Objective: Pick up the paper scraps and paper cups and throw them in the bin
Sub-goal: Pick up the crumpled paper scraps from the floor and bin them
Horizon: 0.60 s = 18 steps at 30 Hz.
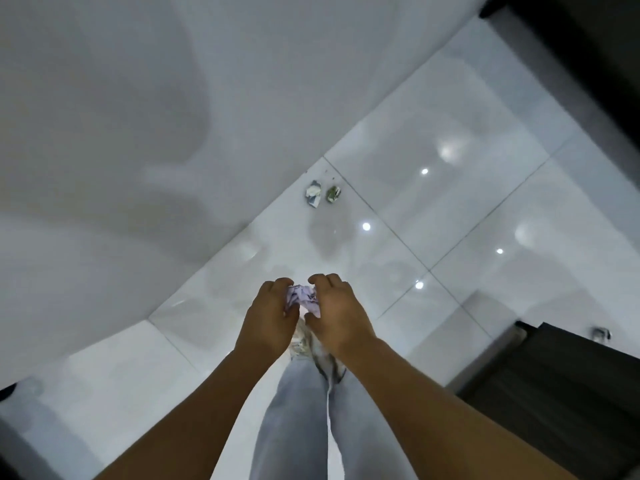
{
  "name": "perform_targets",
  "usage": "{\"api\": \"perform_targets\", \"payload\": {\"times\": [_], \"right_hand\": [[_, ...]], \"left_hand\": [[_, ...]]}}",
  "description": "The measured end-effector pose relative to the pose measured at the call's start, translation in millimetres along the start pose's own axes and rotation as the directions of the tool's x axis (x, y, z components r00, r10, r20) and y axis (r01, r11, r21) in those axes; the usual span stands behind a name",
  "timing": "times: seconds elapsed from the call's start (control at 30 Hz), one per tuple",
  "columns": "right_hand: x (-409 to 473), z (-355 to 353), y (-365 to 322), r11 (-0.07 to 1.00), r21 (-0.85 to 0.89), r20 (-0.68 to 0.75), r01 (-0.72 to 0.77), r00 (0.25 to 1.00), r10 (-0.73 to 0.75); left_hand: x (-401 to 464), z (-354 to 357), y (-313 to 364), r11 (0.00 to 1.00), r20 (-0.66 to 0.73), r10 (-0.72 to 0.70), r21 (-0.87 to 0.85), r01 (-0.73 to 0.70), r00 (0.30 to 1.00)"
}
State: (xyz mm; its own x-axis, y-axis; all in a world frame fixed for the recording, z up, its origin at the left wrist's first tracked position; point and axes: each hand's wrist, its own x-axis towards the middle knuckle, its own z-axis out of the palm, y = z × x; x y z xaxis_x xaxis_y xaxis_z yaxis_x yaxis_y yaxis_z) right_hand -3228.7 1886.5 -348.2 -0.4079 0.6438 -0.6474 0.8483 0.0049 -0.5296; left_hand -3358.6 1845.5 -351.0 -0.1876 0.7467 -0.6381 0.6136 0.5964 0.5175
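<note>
glossy white tile floor (433,140) | left hand (268,317) and right hand (337,313) curled round crumpled paper (303,297)

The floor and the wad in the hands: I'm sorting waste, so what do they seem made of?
Floor: likely glazed tile; glossy white, mirroring lights, thin grout lines.
Wad: seemingly thin paper, pale lilac, matte, heavily crumpled between left hand and right hand.

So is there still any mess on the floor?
Yes. Two crumpled scraps lie side by side on the shiny white floor tiles, close to the wall. Another small scrap sits by the dark furniture on the right. The left hand and right hand hold a crumpled paper wad.
</note>
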Motion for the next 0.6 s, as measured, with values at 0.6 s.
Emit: {"api": "perform_targets", "payload": {"times": [0.6], "right_hand": [[129, -98, 59, 0.985, -0.167, 0.016, 0.051, 0.999, -0.049]], "left_hand": [[110, 7, 39, 0.988, -0.162, -0.129, 0.058, 0.140, 0.978]]}}
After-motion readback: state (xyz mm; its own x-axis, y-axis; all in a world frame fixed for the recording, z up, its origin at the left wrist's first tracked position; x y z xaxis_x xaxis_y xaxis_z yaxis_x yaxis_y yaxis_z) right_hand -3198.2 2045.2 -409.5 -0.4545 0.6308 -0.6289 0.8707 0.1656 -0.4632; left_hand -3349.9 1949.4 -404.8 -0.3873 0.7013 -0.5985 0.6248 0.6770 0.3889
